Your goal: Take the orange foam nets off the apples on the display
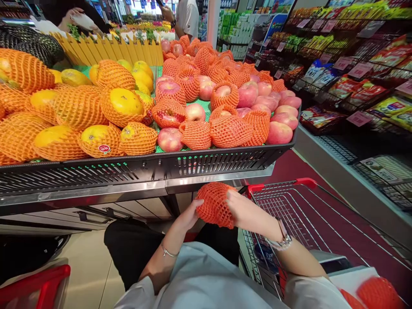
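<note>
In front of my body, just below the edge of the fruit stand, I hold a red-orange foam fruit net (215, 205). It looks bulged and rounded; whether a fruit is inside I cannot tell. My left hand (192, 213) grips its left side, thumb on top. On the right side my right hand (240, 209) is closed at the net, slightly blurred, with its fingers partly hidden by the mesh. Beyond both hands, apples (194, 112), some bare and some in similar nets, lie in a black crate (225, 159).
Netted yellow melons (124, 103) fill the crate's left part. A wire shopping cart (289, 201) stands at my right, with netted fruit (378, 294) on a white surface near it. A red-handled basket (41, 285) is at lower left. Snack shelves (350, 77) line the right.
</note>
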Tool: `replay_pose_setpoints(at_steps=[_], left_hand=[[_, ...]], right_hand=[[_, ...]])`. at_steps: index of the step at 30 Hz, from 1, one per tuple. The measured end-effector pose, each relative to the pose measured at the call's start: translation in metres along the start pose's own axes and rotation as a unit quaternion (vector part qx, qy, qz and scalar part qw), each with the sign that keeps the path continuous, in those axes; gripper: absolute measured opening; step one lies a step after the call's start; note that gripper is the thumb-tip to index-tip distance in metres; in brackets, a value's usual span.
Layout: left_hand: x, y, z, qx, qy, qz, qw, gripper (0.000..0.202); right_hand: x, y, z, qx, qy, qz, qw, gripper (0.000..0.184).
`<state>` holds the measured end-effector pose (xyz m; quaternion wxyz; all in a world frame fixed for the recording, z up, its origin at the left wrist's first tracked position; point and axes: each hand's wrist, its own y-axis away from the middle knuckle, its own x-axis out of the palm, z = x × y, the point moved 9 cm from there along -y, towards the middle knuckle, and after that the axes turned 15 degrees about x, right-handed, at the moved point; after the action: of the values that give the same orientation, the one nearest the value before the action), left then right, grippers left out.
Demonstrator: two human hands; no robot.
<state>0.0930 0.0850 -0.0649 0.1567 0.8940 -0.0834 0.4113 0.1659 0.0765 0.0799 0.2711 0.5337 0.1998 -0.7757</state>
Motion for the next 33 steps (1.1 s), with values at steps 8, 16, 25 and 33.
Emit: replay_pose_setpoints(at_steps=[8,16,25,33], left_hand=[[0.012,-0.002,0.012,-0.037,0.042,0.005,0.998,0.044],[-0.013,-0.005,-0.021,0.049,0.021,-0.046,0.998,0.046],[0.011,-0.003,-0.011,0.051,-0.014,0.040,0.998,0.061],[0.014,-0.008,-0.026,0.162,-0.136,0.035,0.977,0.073]], right_hand=[[-0.024,0.017,0.010,0.052,0.093,-0.086,0.991,0.026],[-0.041,0.012,0.020,0.015,0.176,-0.159,0.971,0.033],[-0.007,-0.005,-0.031,0.127,0.233,-0.039,0.963,0.025],[-0.009,-0.012,-0.010,0.024,0.109,-0.071,0.991,0.040]])
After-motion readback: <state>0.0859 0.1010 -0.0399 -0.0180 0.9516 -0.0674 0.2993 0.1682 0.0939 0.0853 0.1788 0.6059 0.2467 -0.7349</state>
